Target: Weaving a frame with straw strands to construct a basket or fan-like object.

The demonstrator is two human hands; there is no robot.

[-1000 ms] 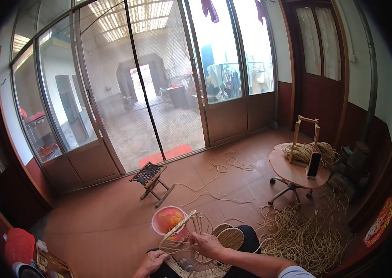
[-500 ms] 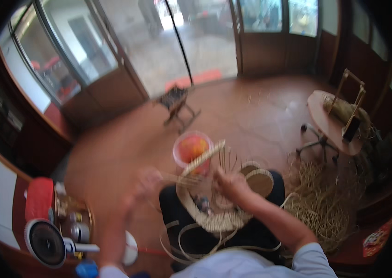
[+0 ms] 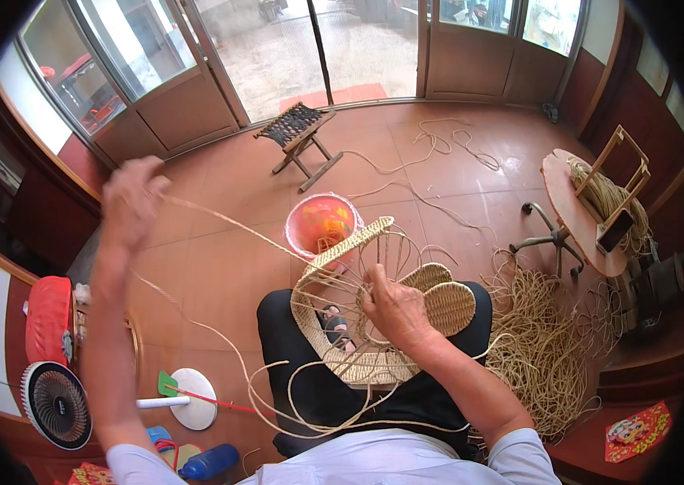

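My left hand (image 3: 134, 202) is raised at the left, closed on a pale cord (image 3: 225, 221) stretched down to a half-woven straw piece (image 3: 358, 369) on my lap. The piece has a curved plaited rim, thin bare spokes and two oval woven pads (image 3: 449, 309) at its right. My right hand (image 3: 397, 307) is closed among the spokes at its middle; exactly what its fingertips grip is hidden. A pink plastic basin (image 3: 309, 222) stands on the floor just beyond the piece. Loose cord loops hang over my dark trousers.
A folding stool (image 3: 293, 129) stands ahead, near glass doors. At the right are a round swivel table (image 3: 556, 182) with a wooden frame and coiled cord, and a cord heap (image 3: 536, 356). At the lower left are a fan (image 3: 55, 404), a red padded item (image 3: 47, 319) and a blue bottle (image 3: 208, 461).
My left hand has moved up and out to the left, drawing the cord taut. The view has tilted down toward my lap. My right hand stays at the piece.
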